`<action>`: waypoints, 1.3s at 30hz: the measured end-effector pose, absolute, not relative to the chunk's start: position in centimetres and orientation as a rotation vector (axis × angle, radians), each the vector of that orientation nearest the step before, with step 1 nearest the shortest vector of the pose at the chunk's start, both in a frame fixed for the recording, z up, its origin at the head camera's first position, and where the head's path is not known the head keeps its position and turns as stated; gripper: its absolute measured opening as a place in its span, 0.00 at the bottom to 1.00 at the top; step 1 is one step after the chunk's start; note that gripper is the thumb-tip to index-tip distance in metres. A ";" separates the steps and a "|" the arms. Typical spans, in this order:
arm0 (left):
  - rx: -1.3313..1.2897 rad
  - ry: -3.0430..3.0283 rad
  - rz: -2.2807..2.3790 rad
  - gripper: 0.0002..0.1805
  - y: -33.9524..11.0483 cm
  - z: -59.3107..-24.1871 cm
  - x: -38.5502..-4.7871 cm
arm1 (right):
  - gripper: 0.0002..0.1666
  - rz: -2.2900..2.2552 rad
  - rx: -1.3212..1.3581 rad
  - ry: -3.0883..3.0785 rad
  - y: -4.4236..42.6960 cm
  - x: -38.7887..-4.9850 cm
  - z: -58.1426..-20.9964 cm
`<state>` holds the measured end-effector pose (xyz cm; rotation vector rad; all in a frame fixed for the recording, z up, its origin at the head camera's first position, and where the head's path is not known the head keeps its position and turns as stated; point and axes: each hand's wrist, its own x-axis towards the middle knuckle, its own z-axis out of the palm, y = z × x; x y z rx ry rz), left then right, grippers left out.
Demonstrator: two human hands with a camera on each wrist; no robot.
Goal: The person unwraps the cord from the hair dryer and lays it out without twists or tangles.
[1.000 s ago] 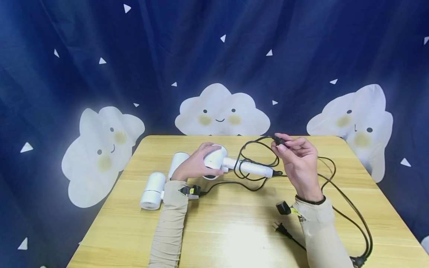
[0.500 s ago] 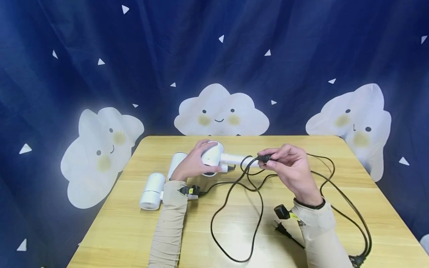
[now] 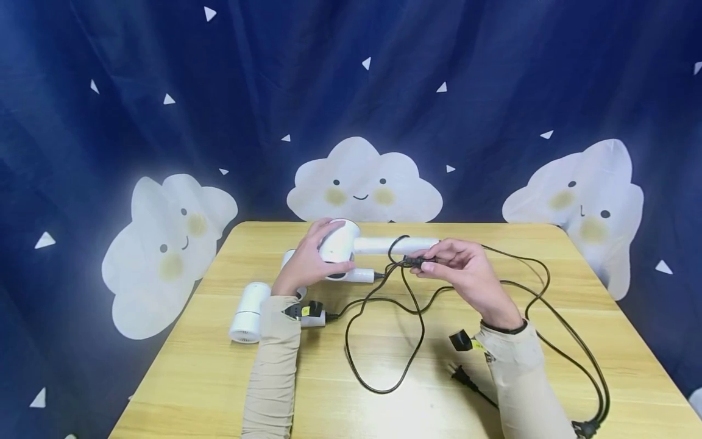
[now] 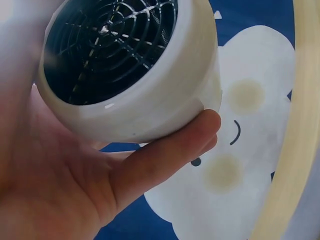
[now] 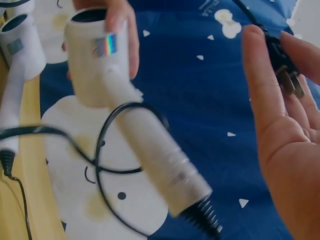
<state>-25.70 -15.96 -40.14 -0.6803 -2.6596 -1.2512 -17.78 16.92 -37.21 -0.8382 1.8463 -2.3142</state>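
In the head view my left hand (image 3: 307, 262) grips the round head of a white hair dryer (image 3: 397, 245), its handle pointing right. The left wrist view shows the dryer's dark grille (image 4: 110, 45) and my thumb along its side. My right hand (image 3: 471, 274) pinches a black two-pin plug (image 5: 285, 70) beside the handle, its metal prongs bare in the right wrist view. The dryer's black cord (image 3: 422, 335) loops round the handle and hangs in a larger loop towards the front.
Two more white hair dryers lie at the left: one by my left forearm (image 3: 251, 314), another partly hidden behind my left hand, its handle (image 3: 359, 275) showing. A loose plug (image 3: 463, 377) and cords (image 3: 589, 366) lie at the right on the wooden table (image 3: 181, 390).
My right hand has moved left and down with the plug, and a cord loop now falls towards the front. The left hand has raised the hair dryer and shifted it slightly left.
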 end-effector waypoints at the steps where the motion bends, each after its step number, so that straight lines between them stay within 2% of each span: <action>1: -0.668 -2.659 -1.255 0.49 -16.1 -40.1 -25.7 | 0.12 -2.274 -0.812 1.882 16.9 -17.9 -37.3; 6: -0.622 -2.658 -1.267 0.49 -16.5 -39.7 -25.5 | 0.09 -2.122 -0.699 1.981 17.0 -18.6 -37.9; 13: -0.591 -2.652 -1.287 0.49 -16.9 -39.6 -25.5 | 0.24 -1.980 -0.555 2.036 17.3 -19.6 -38.9; 28: -0.616 -2.640 -1.308 0.48 -17.0 -39.2 -25.2 | 0.27 -1.721 -0.411 2.143 18.0 -21.8 -41.9; 39: -0.674 -2.641 -1.299 0.48 -16.7 -38.9 -24.9 | 0.27 -1.728 -0.394 2.084 18.4 -22.6 -43.3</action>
